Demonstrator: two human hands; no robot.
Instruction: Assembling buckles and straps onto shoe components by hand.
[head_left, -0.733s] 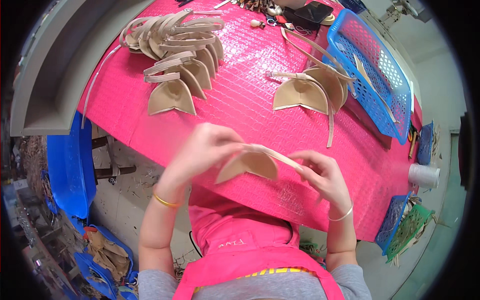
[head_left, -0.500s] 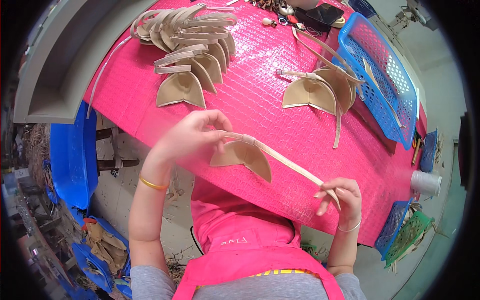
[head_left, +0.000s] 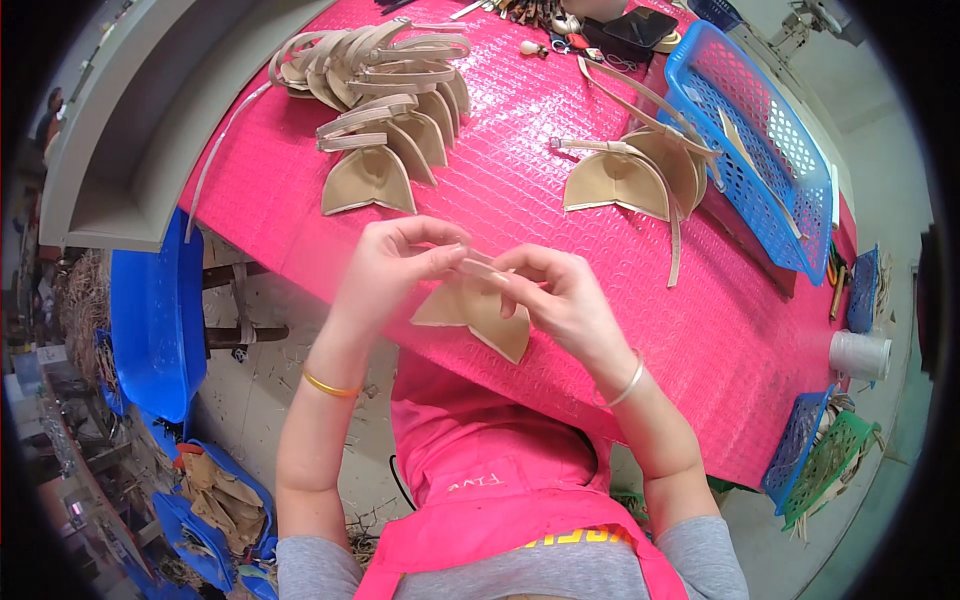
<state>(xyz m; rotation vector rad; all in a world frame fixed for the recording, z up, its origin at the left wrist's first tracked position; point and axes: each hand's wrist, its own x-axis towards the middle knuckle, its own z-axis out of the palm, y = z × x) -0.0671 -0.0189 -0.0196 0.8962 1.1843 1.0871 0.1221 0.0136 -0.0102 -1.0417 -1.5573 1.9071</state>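
A tan, curved shoe-upper piece (head_left: 475, 318) hangs under my hands at the near edge of the pink table, its pointed lower corners spread. Along its top runs a pale strap (head_left: 479, 267). My left hand (head_left: 385, 268) pinches this strap between thumb and fingertips. Close beside it, my right hand (head_left: 565, 298) is closed on the same strap from the other side. My fingers cover part of the strap, so its loose end is hidden.
Several strapped tan pieces (head_left: 368, 182) stand in a row at the far left. A few more (head_left: 618, 183) lie by a blue perforated basket (head_left: 682, 75) on the right. A grey box-like cabinet (head_left: 95, 215) borders the table's left side. A white spool (head_left: 860, 355) sits at the right edge.
My right hand has moved left from the strap's far end and now grips it right beside my left hand. The strap is no longer stretched out to the right.
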